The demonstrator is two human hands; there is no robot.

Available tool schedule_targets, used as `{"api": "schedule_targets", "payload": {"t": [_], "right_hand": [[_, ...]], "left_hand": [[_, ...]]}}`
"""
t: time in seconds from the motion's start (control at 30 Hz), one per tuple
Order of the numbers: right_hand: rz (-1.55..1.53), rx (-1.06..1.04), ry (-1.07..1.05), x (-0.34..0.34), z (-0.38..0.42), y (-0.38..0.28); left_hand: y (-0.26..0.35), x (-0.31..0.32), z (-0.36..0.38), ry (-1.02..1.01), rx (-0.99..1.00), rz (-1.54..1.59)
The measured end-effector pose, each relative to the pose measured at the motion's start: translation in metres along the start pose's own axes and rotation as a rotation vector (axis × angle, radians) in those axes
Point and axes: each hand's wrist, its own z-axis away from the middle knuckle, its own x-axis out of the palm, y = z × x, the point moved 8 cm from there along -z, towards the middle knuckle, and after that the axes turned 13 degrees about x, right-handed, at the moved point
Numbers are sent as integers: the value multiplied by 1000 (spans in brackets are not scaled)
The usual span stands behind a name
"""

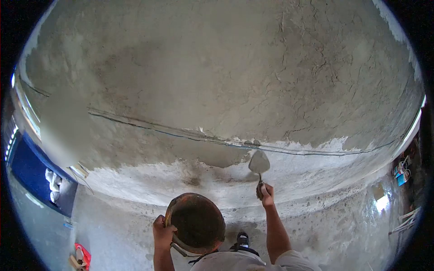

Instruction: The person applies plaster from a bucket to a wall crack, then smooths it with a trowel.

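My left hand (163, 232) is closed on the left rim of a round, worn bucket (218, 226), which is tilted so its dark inside faces me. What lies in the bucket is too dark to make out. In my right hand (266, 195) is the handle of a trowel (259, 162). Its pale, pointed blade is raised against the lower part of the wall, just under a thin cable or line. Grey plaster (203, 81) covers the upper wall, ending in a ragged edge above a whitish band (217, 180). Small dark lumps (252, 143) sit by the line above the blade.
The line (167, 133) runs across the whole wall, and cracks mark the plaster at upper right. A blue surface (34, 167) with white items is at far left. A red bag (82, 256) lies on the floor (117, 226). Blue containers (401, 174) stand at far right.
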Motion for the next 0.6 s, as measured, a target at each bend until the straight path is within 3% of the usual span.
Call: {"api": "schedule_targets", "payload": {"t": [0.2,0.27,0.33,0.4,0.53,0.6], "right_hand": [[27,25,29,-3,32,10],[138,-62,-22,16,21,-17],[63,35,-55,17,-5,-4],[25,3,-73,22,-19,-5],[-36,28,-107,1,-18,43],[-10,119,-2,-13,4,67]], "left_hand": [[10,7,2,2,-77,55],[38,13,2,-46,-77,-10],[22,21,0,-38,-62,26],[13,20,-1,-23,-44,66],[3,18,-3,-51,-14,-16],[8,17,-3,-51,-29,-26]]}}
